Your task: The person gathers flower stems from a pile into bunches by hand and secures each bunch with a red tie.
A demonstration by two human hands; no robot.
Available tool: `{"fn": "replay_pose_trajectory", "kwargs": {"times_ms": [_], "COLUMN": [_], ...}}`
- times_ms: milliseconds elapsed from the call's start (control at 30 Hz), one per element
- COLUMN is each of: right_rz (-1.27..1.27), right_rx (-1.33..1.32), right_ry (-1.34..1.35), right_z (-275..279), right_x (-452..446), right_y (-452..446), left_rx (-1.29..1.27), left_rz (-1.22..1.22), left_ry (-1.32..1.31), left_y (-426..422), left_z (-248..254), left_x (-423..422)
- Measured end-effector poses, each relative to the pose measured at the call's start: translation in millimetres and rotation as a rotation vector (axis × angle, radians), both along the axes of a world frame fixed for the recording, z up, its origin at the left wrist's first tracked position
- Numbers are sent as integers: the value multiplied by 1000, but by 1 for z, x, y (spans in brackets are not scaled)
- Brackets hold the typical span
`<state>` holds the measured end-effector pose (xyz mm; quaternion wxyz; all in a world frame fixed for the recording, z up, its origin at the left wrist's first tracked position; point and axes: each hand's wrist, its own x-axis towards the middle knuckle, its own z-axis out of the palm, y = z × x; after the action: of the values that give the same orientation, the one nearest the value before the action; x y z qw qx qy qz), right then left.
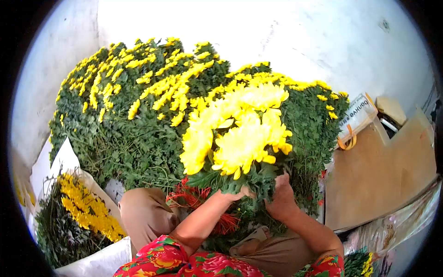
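Note:
A bunch of large yellow chrysanthemums with dark green leaves stands up before me, its blooms facing the camera. My left hand is closed around the stems just below the flower heads, its fingers partly hidden by leaves. On the other side, my right hand grips the same bunch among the leaves, with its thumb side up. Red plastic ties lie in a loose tangle beside my left forearm, and more show under it.
Behind the bunch rises a big pile of yellow chrysanthemums against a white wall. At lower left, more flowers lie in white wrapping. Cardboard and a printed bag stand at right. My knees flank the work area.

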<state>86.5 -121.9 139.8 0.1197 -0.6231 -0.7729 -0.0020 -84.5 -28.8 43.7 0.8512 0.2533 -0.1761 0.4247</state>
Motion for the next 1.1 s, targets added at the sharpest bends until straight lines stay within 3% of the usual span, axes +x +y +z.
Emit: {"fn": "replay_pose_trajectory", "kwargs": {"times_ms": [33, 67, 133, 167, 267, 367, 500, 567, 633, 700, 767, 833, 900, 1000, 1067, 1100], "right_rz": [108, 169, 215, 284, 170, 231, 103, 197, -67, -104, -94, -82, -112, 228, 77, -1], "right_rx": [5, -40, -85, 66, -137, 268, 492, 854, 650, 932, 1091, 1163, 1016, 840, 577, 491], "right_ry": [-122, 16, 161, -60, -168, -190, 90, 58, 355, -483, -873, -826, -621, 531, 1410, 1570], "right_z": [-1, 0, 0, -3, 21, 31, 95, 131, 177, 220, 232, 232, 209, 112, 44, 16], "right_x": [2, 4, 10, 13, 4, 7, -5, -3, -12, 1, 12, 8, -21, -55, -97, -107], "right_y": [2, 2, 0, -1, -11, -14, -22, -21, -37, -49, -55, -60, -63, -50, -69, -73], "left_rx": [47, 111, 463, 721, 1122, 1233, 1382, 1452, 1514, 1577, 1632, 1691, 1756, 1883, 1962, 2041], "left_rz": [-96, -112, 204, 436, 759, 841, 1069, 1203, 1340, 1477, 1584, 1669, 1696, 1573, 1417, 1301], "left_ry": [-36, 15, 419, 671, 1009, 1209, 1343, 1341, 1281, 1192, 1102, 1017, 994, 1154, 1340, 1453], "left_y": [0, 3, 13, 18, 24, 31, 51, 53, 41, 13, -22, -59, -87, -108, -117, -116], "left_z": [2, 1, -24, -43, -77, -60, 38, 111, 192, 269, 329, 370, 385, 346, 289, 254], "left_x": [1, 4, 21, 33, 57, 65, 68, 67, 64, 62, 59, 56, 54, 52, 51, 48]}}
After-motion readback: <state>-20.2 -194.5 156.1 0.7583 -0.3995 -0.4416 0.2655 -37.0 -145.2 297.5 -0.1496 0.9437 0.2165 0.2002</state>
